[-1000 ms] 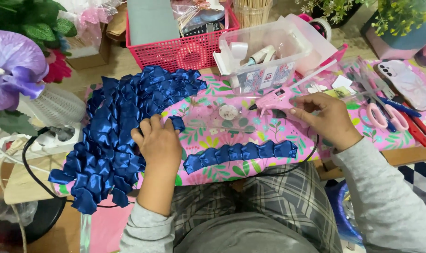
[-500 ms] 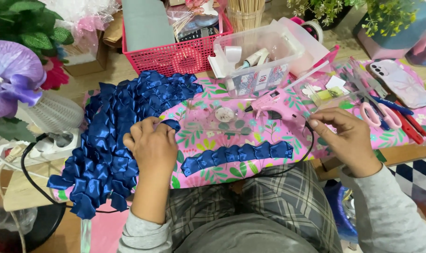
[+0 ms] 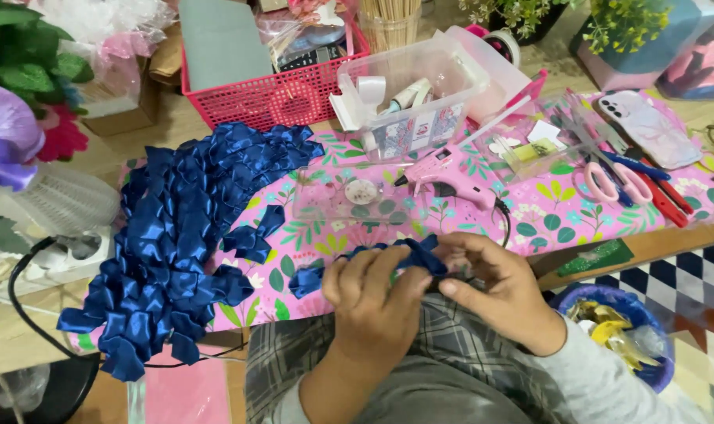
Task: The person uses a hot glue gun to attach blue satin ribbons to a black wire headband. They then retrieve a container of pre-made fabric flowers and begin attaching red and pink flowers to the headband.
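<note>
Head view: left hand (image 3: 376,294) and right hand (image 3: 494,286) are both closed on a strip of folded blue ribbon (image 3: 408,257), held at the near edge of the surface (image 3: 553,212), just over the lap. Left fingers curl over the top of it, right thumb and fingers pinch its right end. Risk: the satin looks slick, so the folds could slip out of line or spring open if either pinch loosens. The pink glue gun (image 3: 443,173) sits just behind the hands with its cord (image 3: 504,224) running down toward the right hand; a snag could drag it, and the nozzle may be hot. The ribbon is glossy deep blue, pleated into pointed petals in a row, partly hidden by the fingers. A big pile of finished blue ribbon pieces (image 3: 176,235) lies to the left, scissors (image 3: 620,177) well right.
</note>
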